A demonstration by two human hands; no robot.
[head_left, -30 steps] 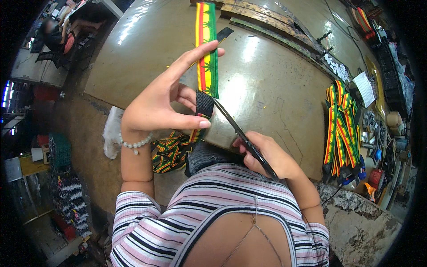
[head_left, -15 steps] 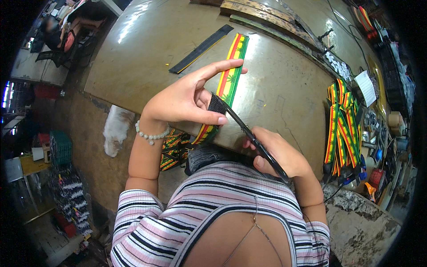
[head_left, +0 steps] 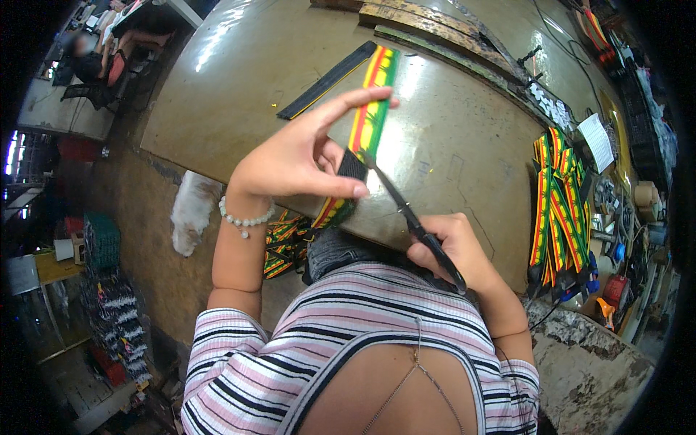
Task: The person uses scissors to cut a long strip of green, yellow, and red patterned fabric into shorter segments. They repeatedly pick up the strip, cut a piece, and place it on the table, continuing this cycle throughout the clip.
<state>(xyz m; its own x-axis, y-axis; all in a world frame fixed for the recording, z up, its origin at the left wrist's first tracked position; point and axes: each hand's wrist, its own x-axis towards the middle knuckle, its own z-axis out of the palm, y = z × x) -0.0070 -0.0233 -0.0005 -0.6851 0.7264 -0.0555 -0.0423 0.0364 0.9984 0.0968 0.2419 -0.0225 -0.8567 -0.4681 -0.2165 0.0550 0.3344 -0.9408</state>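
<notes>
My left hand [head_left: 279, 163], with a bead bracelet on its wrist, holds a red, yellow and green striped strap [head_left: 376, 72] with a leaf pattern. The index finger stretches across the strap's upper part, while the thumb lies by a black woven section [head_left: 352, 166]. Below the hand the strap curves down past the table edge. In my right hand [head_left: 457, 250] is a pair of black scissors [head_left: 406, 210], slanting up to the left. Their tips touch or nearly touch the strap just above the black section; the exact contact is too small to tell.
A black strip with a yellow edge [head_left: 326, 81] lies on the table [head_left: 464, 123] beyond my left hand. More striped straps hang in a bundle [head_left: 557, 206] at the right; others [head_left: 285, 246] are below the table edge. A white furry animal [head_left: 192, 214] lies on the floor, left.
The scissor tips have moved up slightly onto the strap, and the blades show more broadside. The strap's far end has shifted a little left and away from me.
</notes>
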